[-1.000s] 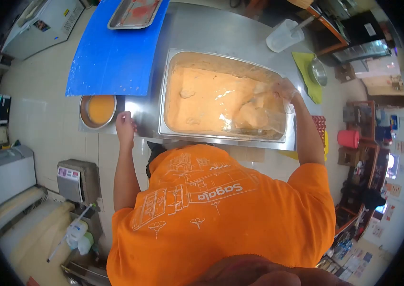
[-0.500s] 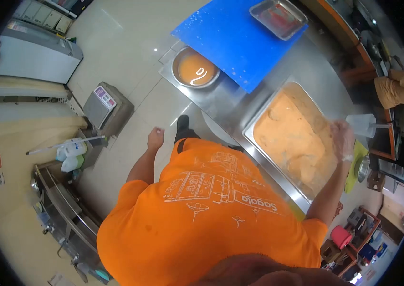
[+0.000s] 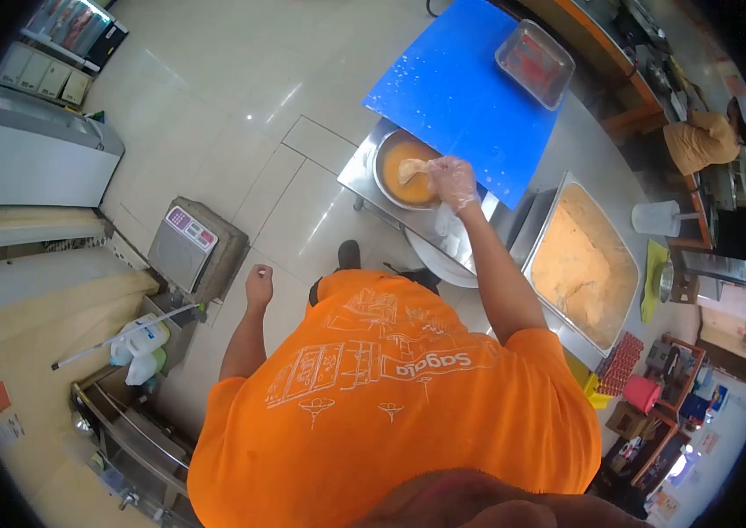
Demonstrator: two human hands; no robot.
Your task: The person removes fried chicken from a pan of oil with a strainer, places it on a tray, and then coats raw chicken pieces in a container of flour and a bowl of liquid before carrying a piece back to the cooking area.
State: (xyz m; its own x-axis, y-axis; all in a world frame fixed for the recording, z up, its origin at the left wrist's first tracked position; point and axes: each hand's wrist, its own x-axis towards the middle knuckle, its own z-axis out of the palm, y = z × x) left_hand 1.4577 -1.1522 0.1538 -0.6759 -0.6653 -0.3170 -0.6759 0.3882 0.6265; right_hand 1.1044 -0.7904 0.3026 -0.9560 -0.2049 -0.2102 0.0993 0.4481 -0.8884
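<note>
My right hand [image 3: 454,180], in a thin clear plastic glove, grips a flour-coated piece of meat [image 3: 411,170] by its narrower end. The piece is pale and lumpy and hangs over the round metal bowl [image 3: 379,187] of orange liquid [image 3: 397,155], overlapping the liquid in this view. The bowl stands on the corner of the steel table, beside the blue board. My left hand [image 3: 258,283] is bare and hangs low at my side over the floor, its fingers curled closed with nothing showing in them. To the right, a deep steel pan [image 3: 635,295] holds orange-tinted flour [image 3: 573,255].
On the blue board [image 3: 456,88] lies a metal tray [image 3: 536,63] with red residue. A clear plastic jug [image 3: 654,219] is beyond the flour pan. A scale [image 3: 183,249] stands to my left. Farther right, a person in a tan top [image 3: 698,143] is at another counter.
My right hand has moved from the far side of the flour pan leftward to the bowl, now with the coated piece in it. My left hand stays low and closed. The view has shifted.
</note>
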